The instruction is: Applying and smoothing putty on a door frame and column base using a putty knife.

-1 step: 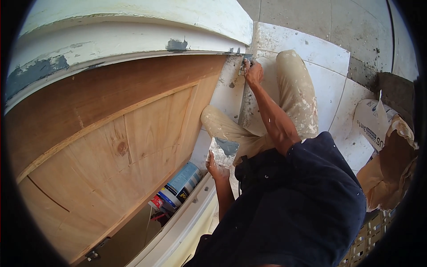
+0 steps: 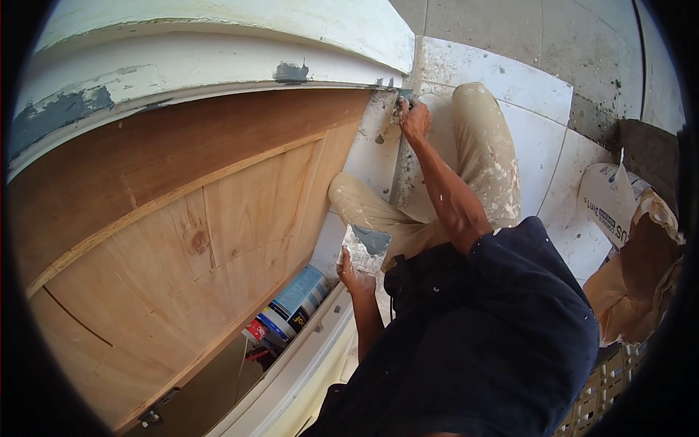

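Stretched forward, my right hand (image 2: 413,119) is closed on a small putty knife (image 2: 405,95), its blade at the foot of the white door frame (image 2: 218,62), close to the floor. My fingers cover most of its handle. Lower down, beside my bent knee, my left hand (image 2: 353,271) grips a flat, whitish-smeared board (image 2: 355,251). Grey filler (image 2: 373,241) lies on the board's upper right part. Similar grey patches (image 2: 291,71) mark the frame, including a large patch (image 2: 65,113) at the far left.
A wooden door (image 2: 196,218) stands open on the left. Behind its edge lie a blue-and-white tub (image 2: 298,295) and a red container (image 2: 256,330). To my right are a torn paper sack (image 2: 633,269) and a plastic crate (image 2: 604,390). Stained white tiles (image 2: 535,142) surround my legs.
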Demonstrator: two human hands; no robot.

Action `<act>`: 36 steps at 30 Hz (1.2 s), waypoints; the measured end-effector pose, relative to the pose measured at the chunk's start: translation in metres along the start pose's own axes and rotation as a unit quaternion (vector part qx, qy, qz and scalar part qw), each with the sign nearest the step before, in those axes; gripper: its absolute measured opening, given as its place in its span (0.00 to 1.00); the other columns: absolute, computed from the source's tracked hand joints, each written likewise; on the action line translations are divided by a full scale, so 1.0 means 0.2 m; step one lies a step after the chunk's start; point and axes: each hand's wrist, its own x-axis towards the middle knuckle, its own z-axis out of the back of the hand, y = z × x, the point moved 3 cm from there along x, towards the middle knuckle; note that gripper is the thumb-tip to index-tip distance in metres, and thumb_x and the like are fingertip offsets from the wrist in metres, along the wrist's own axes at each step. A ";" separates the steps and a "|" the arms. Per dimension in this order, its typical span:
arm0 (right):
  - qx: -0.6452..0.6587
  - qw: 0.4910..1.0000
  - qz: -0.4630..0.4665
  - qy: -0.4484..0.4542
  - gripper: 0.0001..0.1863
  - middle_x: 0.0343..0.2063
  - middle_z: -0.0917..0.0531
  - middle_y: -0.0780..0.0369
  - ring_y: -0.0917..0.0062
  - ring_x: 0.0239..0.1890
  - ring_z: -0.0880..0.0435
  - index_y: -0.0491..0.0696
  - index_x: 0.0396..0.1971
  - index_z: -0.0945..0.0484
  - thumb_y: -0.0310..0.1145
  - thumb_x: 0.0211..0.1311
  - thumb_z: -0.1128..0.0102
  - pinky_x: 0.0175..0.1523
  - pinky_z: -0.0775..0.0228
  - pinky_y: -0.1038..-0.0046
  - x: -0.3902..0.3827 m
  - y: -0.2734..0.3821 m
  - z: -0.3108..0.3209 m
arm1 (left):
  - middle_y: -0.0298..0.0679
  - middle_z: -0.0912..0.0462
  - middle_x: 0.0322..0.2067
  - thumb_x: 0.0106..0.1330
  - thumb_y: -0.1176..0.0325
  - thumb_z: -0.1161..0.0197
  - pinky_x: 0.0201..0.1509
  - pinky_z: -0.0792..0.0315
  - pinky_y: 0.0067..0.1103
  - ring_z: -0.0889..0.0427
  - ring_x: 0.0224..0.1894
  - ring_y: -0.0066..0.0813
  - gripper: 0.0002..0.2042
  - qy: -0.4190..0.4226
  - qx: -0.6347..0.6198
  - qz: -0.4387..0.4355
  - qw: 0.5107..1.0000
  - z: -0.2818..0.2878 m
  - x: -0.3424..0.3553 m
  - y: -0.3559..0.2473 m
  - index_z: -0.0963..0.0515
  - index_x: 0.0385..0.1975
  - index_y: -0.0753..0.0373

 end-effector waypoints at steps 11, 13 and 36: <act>0.038 0.996 0.075 -0.010 0.18 0.21 0.21 0.53 0.57 0.28 0.22 0.45 0.28 0.22 0.46 0.56 0.48 0.34 0.34 0.61 0.06 -0.01 -0.04 | 0.41 0.23 0.40 0.61 0.67 0.44 0.46 0.29 0.31 0.24 0.42 0.34 0.12 0.011 -0.031 -0.003 0.999 0.08 0.07 0.04 0.27 0.41 0.66; 0.078 0.990 0.113 -0.014 0.17 0.20 0.21 0.54 0.59 0.25 0.22 0.45 0.27 0.23 0.45 0.57 0.49 0.33 0.34 0.62 0.10 -0.04 -0.07 | 0.41 0.23 0.40 0.61 0.67 0.45 0.46 0.29 0.31 0.24 0.42 0.34 0.12 0.019 -0.042 0.015 0.999 0.05 0.07 0.05 0.27 0.41 0.66; 0.022 0.994 0.109 -0.010 0.17 0.21 0.22 0.52 0.61 0.27 0.22 0.44 0.27 0.23 0.44 0.57 0.50 0.34 0.34 0.64 -0.07 0.03 0.03 | 0.41 0.23 0.40 0.62 0.68 0.46 0.45 0.28 0.30 0.23 0.41 0.34 0.12 0.033 -0.102 -0.004 0.994 0.12 0.12 0.08 0.27 0.41 0.68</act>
